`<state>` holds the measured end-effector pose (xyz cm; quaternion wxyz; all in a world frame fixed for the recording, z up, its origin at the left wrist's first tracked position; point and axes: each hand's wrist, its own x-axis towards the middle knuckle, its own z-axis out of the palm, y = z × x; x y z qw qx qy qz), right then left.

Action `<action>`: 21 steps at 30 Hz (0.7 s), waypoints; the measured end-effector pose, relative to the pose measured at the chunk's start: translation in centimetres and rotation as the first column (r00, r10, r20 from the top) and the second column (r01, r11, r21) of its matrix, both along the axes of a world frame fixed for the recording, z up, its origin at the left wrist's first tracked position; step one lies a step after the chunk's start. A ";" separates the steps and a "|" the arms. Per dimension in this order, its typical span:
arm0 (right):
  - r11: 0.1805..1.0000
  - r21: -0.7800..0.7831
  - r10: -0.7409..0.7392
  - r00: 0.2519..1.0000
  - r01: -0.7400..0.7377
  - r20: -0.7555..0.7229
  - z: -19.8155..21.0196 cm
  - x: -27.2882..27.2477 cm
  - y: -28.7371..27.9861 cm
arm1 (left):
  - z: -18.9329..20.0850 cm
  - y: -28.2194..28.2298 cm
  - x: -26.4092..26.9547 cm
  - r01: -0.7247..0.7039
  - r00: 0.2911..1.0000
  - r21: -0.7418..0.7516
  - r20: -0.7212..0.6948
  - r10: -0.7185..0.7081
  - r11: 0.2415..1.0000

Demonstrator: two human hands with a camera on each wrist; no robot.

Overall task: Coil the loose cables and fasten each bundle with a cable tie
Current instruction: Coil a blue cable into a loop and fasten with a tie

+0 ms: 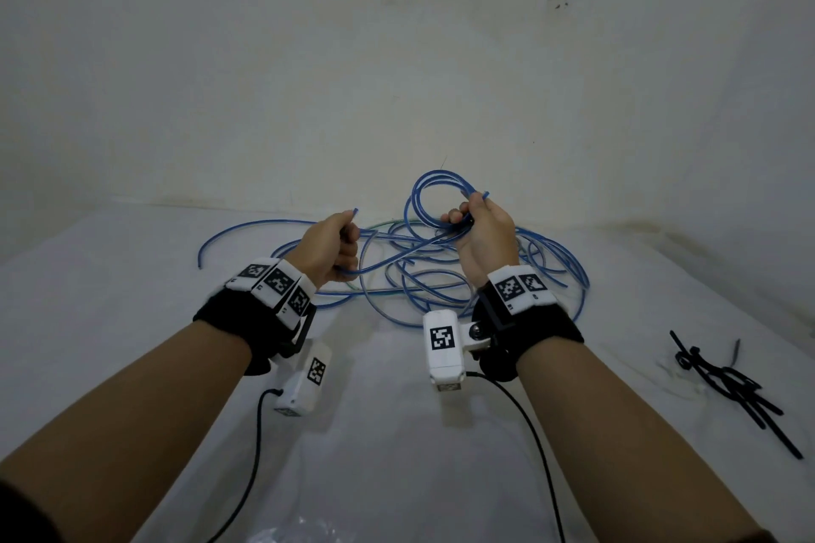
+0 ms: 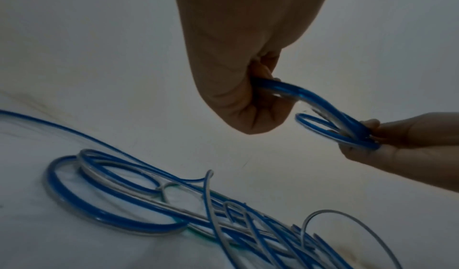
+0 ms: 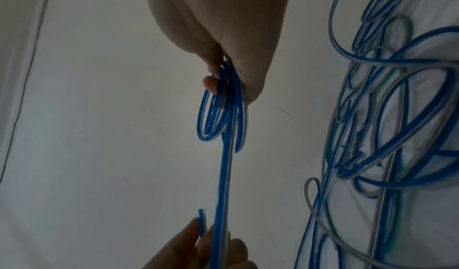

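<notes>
Coiling is the step in hand: over a white-covered counter (image 1: 397, 432) the person is winding a blue cable (image 1: 397, 254) out of a loose heap, and no bundle is tied yet.

Largest on the surface is that tangle of cables (image 1: 441, 278), spread across the far middle of the counter. Most strands are blue, with at least one greenish and some pale grey ones showing in the wrist views. How many separate cables make it up I cannot tell; they cross too often to count.

Next in size is the small coil (image 1: 434, 201) raised above the heap. About three or four turns are gathered in it, seen edge-on from the right wrist. The right hand (image 1: 483, 238) pinches those turns together at one side, fingers curled round them.

The left hand (image 1: 330, 251) is closed round the running strand, which leads from the coil to the heap; a cut end (image 1: 355, 212) sticks up past its thumb.

Smallest is a cluster of black cable ties (image 1: 727, 384), well apart at the right of the counter; several, overlapping, so no sure count.

I judge the next move calls for the left hand to feed slack across and lay another turn of equal size into the right hand's pinch, without dragging neighbouring strands up.
</notes>
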<state>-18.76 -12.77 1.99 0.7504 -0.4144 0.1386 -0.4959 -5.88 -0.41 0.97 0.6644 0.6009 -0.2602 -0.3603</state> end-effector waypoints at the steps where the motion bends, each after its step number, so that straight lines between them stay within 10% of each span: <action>1: 1.000 -0.002 -0.007 1.000 0.007 -0.019 0.0 -0.1 -0.1 | -0.1 0.2 0.2 0.002 1.000 0.020 0.021 -0.003 1.000; 6: 0.999 -0.029 0.013 0.998 -0.015 -0.060 -0.4 -0.2 -0.1 | -0.3 0.8 1.7 -0.109 0.993 0.080 0.058 0.104 0.991; 10: 0.930 -0.341 0.012 0.937 -0.139 -0.349 -0.8 -0.2 0.4 | 0.0 1.0 2.5 -0.218 0.967 -0.014 0.130 0.217 0.976; 21: 0.691 -0.605 -0.116 0.764 -0.397 -0.635 -1.2 0.7 1.5 | 1.8 0.0 -2.1 0.020 0.806 -0.106 0.590 0.047 0.994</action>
